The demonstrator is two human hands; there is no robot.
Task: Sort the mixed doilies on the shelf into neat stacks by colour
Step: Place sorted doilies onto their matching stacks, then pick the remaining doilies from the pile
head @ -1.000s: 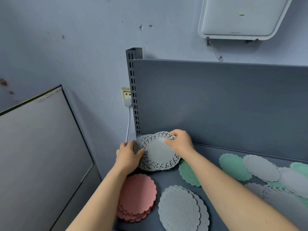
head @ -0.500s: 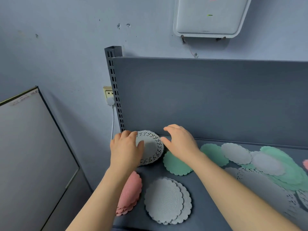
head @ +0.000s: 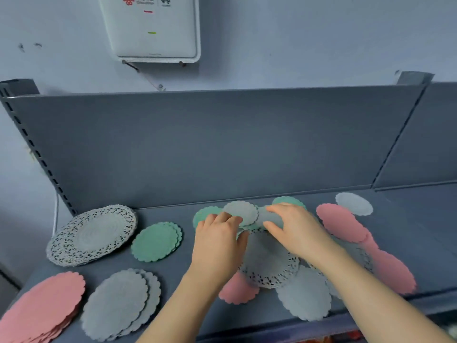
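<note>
On the grey shelf (head: 188,276) four sorted stacks lie at the left: white lace doilies (head: 92,235), green doilies (head: 155,241), pink doilies (head: 42,308) and plain grey doilies (head: 121,303). A mixed pile sits in the middle and right, with a lace doily (head: 268,263) on top, grey (head: 305,293), pink (head: 342,225) and green (head: 206,215) ones around it. My left hand (head: 218,241) and my right hand (head: 290,227) rest on this pile, fingers spread over the lace doily's far edge. Whether either hand grips a doily is not visible.
The shelf's grey back panel (head: 222,144) rises right behind the doilies, with a slotted upright (head: 37,154) at the left. A white router box (head: 153,28) hangs on the wall above. The shelf's front edge runs below the pile.
Both hands have left the lace stack at the far left and moved right onto the mixed pile. The view has swung right with them.
</note>
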